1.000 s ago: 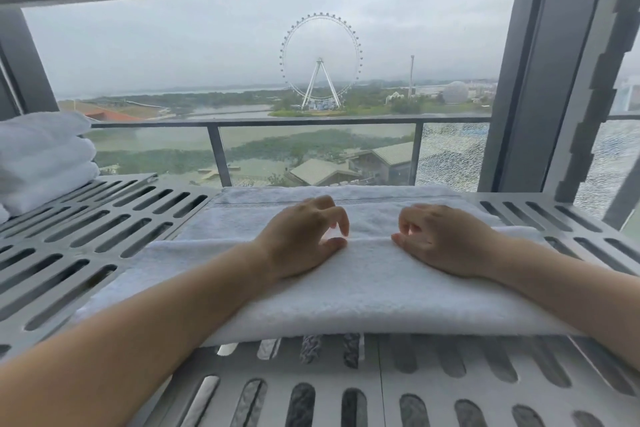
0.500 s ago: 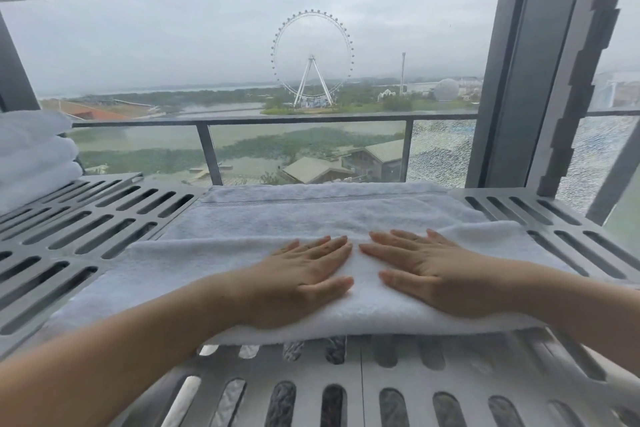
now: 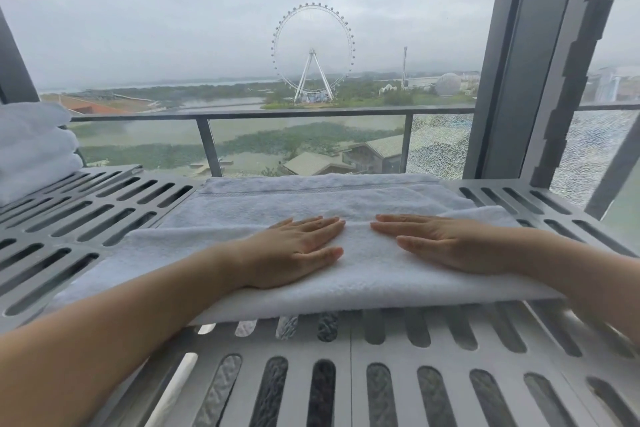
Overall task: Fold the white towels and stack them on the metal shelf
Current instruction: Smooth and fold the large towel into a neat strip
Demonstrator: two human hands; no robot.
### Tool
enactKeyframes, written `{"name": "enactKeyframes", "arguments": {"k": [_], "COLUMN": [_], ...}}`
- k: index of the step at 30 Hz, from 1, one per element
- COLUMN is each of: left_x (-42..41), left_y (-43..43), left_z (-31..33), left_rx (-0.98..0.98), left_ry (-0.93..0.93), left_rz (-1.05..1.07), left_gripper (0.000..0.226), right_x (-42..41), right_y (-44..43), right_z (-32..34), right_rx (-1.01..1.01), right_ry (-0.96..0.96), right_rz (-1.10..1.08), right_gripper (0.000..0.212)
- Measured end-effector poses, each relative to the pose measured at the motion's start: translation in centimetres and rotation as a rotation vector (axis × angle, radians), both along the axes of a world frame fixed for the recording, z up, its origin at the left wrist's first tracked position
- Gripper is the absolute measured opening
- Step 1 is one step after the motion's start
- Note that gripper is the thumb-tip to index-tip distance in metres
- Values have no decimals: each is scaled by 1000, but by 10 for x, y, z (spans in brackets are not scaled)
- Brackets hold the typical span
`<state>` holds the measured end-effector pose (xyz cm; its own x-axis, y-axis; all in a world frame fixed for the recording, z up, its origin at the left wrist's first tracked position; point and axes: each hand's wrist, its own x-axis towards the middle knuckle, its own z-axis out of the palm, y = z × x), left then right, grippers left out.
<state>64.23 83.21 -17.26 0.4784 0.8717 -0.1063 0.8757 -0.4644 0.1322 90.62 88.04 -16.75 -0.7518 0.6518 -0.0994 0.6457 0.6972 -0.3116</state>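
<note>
On the slotted grey metal shelf [image 3: 104, 215] in front of me lies the white terry-cloth towel [image 3: 363, 274], partly folded into a wide flat band whose near folded edge is thick and rounded. Its nap looks soft and finely looped, and a flat woven stripe runs across the far layer close to the back edge. My left hand [image 3: 294, 253] rests palm down on the upper layer, fingers straight and held close together, the thumb lying out along the cloth towards the middle. My right hand [image 3: 446, 243] mirrors it, also flat and open, fingers stretched towards the left hand, so that the fingertips of the two are near each other but apart. Neither hand pinches or grips anything; both simply press on the towel's surface. Both forearms are bare and come in from the near corners.

The shelf is made of matt painted sheet metal, punched with rows of long rounded slots; through the near slots I see mottled dark and pale textures below, too unclear to name. At the far left of the same shelf sits a stack of folded white towels [image 3: 31, 149], three plump rolled edges one upon another, well apart from the towel under my hands. Beyond the shelf a dark metal railing [image 3: 270, 114] with glass panels crosses the view, and behind it stands a white Ferris wheel [image 3: 312, 52] against a grey overcast sky.
</note>
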Motion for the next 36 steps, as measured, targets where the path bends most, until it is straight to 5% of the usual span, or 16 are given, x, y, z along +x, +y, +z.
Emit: {"name": "enactKeyframes", "arguments": {"k": [18,30,36], "left_x": [0,-30,-41], "left_y": [7,15,9], "left_z": [3,-5,16], "left_rx": [-15,83,137], "left_ry": [-72,-50,-110], "left_rz": [35,217,139], "left_gripper": [61,58,43], "right_x": [-24,-20,-78], "right_y": [24,42,32], "right_z": [0,-4,-4], "right_rx": [67,112,248], "right_ry": [-28,-101,142], "right_rz": [-84,-109,24], "right_gripper": [72,57,32]}}
